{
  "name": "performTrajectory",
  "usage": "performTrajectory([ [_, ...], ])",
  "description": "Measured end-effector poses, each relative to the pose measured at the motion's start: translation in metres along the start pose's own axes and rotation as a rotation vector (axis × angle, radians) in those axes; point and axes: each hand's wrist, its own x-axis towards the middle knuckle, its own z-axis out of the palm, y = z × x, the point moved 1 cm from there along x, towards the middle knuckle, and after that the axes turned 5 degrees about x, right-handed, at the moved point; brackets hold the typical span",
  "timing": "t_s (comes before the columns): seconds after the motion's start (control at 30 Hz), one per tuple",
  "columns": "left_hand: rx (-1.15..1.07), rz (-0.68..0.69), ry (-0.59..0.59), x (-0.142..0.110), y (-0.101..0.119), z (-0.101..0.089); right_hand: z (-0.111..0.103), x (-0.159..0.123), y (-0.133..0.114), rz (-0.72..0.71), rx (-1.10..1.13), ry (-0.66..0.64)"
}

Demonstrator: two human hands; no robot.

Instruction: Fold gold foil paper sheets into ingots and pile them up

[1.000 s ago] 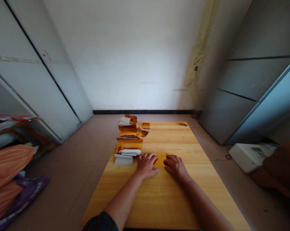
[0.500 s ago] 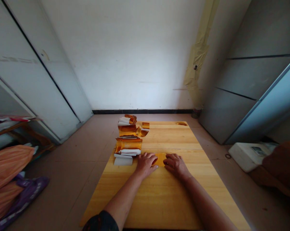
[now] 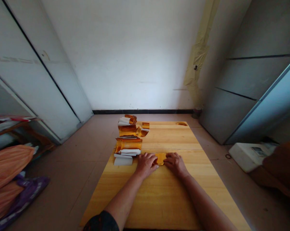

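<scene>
Holding: left hand (image 3: 146,163) and right hand (image 3: 178,163), grips closed on opposite ends of an amber sheet (image 3: 161,158).
Sheet: on the wooden bench (image 3: 159,199), apparently being steadied; moving it likely calls for light, even fingers.
Bench: amber-and-white pieces (image 3: 129,146) toward the left.
Room: white wall (image 3: 135,57) ahead, grey cabinet (image 3: 241,80) right.

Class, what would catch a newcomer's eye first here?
Probably the two bare hands, left hand and right hand, at an amber sheet mid-table. Next, the shiny amber and white pile to its left, then the crinkled tape running down the wall.
</scene>
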Motion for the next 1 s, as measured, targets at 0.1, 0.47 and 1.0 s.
performTrajectory([
  [0.1, -0.005, -0.006, 0.008, 0.0, 0.001, -0.001, 0.001, 0.002, 0.004, 0.029, 0.059, 0.016],
  [0.47, -0.004, -0.142, 0.048, 0.012, 0.004, 0.004, 0.009, 0.016, -0.007, 0.079, 0.037, 0.054],
  [1.0, -0.095, -0.291, 0.128, 0.026, -0.001, 0.021, 0.019, 0.026, -0.02, 0.291, -0.197, 0.082],
])
